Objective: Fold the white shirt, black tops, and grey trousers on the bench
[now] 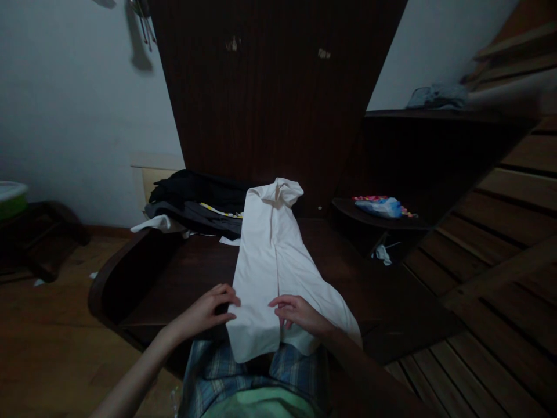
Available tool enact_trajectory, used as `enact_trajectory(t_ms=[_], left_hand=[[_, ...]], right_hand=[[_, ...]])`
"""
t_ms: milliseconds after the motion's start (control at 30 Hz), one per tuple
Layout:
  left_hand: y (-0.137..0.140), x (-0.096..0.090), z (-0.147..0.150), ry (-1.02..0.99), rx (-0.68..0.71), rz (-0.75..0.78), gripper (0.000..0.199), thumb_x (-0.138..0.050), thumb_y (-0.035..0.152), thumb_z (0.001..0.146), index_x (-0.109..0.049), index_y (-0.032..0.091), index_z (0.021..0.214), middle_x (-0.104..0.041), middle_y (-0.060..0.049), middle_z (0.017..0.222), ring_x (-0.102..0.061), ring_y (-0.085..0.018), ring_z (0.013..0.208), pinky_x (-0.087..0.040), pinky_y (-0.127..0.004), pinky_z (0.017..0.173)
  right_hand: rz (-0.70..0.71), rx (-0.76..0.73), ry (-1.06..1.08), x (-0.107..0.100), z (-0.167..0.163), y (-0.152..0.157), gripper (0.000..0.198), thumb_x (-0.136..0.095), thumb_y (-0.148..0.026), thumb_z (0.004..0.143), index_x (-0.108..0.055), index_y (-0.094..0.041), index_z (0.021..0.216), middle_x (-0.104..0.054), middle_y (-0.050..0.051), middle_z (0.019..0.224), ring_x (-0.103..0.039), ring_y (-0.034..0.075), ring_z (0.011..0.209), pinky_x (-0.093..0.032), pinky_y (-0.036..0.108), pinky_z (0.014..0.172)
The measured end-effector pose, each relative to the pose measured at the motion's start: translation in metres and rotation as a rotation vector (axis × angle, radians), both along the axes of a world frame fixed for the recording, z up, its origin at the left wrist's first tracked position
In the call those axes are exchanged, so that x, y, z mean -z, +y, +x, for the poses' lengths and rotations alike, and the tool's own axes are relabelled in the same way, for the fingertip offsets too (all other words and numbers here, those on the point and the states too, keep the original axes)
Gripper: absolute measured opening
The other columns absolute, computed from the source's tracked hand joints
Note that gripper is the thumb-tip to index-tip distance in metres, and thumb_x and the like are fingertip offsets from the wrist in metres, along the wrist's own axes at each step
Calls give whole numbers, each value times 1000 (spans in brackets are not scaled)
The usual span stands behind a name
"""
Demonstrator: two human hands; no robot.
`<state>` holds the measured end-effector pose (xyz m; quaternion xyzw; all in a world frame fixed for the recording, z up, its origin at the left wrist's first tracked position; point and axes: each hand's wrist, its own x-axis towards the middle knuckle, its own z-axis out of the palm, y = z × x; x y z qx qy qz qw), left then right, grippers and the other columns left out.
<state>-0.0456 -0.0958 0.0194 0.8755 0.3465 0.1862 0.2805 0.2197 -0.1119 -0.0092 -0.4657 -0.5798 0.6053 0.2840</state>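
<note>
A white garment [261,273] lies lengthwise before me, with two long panels like trouser legs and a crumpled far end. Its near edge hangs over the front of a dark wooden bench [187,278]. At the garment's left edge is my left hand [217,303], thumb and fingers apart, nothing held. Over the line between the two panels hovers or rests my right hand [298,313], its index finger stretched out and the other fingers loosely bent. Whether the right fingertips touch the cloth I cannot tell.
Dark clothes [200,194] are heaped at the back left of the bench. A tall dark panel [274,104] stands behind. To the right, a corner shelf [348,209] bears a blue-and-white plastic packet [380,207]. Wooden slats [491,249] lie farther right; a low stool [39,232] stands left.
</note>
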Motion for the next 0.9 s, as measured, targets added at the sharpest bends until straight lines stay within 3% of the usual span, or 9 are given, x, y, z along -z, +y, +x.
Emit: enact_trajectory(t_ms=[200,267,400,500,567,700,800,900], left_hand=[[7,-3,3,53,37,-13,21,-42,30,86,-55,18,76,-53,-1,78,-49,-13,78,-38,-23,71],[8,-9,4,50,37,-11,21,-42,31,86,-56,18,77,-54,-1,79,-49,-13,79,-38,-23,72],[12,-22,14,-9,6,-1,23,-42,34,86,-59,19,88,-59,-3,89,-51,-15,87,-39,-26,79],[20,-28,33,-57,50,1,24,-43,34,85,-59,20,97,-60,-4,99,-52,-16,95,-38,-29,86],[26,-28,51,-72,95,6,25,-45,32,84,-59,20,101,-60,-5,103,-52,-16,98,-38,-30,88],[40,-19,87,-88,202,50,25,-49,30,82,-60,21,103,-58,-6,111,-51,-18,103,-36,-32,91],[47,-8,103,-94,207,58,23,-53,30,78,-62,20,97,-60,-8,106,-52,-20,100,-36,-33,90],[52,3,112,-173,103,-27,24,-57,36,75,-63,19,91,-63,-7,94,-52,-21,95,-36,-32,86]], right_hand=[[86,28,-107,-7,5,-2,39,-57,-40,68,-59,-17,99,-58,2,78,-51,8,53,-36,19,42],[184,62,-181,-17,14,-3,36,-55,-37,70,-60,-16,98,-59,3,79,-52,9,56,-40,21,49],[445,275,-341,-35,54,5,35,-53,-35,71,-58,-15,100,-61,5,83,-55,15,74,-43,27,69],[496,343,-498,-39,90,15,41,-58,-33,65,-56,-14,102,-60,8,92,-55,18,83,-41,30,75],[438,275,-631,-39,107,18,40,-61,-32,62,-57,-14,98,-60,7,87,-54,18,78,-41,29,70],[334,119,-853,-41,117,16,16,-60,-25,62,-56,-17,75,-56,1,68,-50,14,63,-34,23,55],[395,185,-953,-52,112,5,8,-51,-13,62,-52,-17,69,-51,-2,63,-45,11,57,-28,21,52],[528,235,-939,-67,99,-12,13,-46,-9,60,-50,-18,69,-49,-3,61,-43,10,56,-27,21,52]])
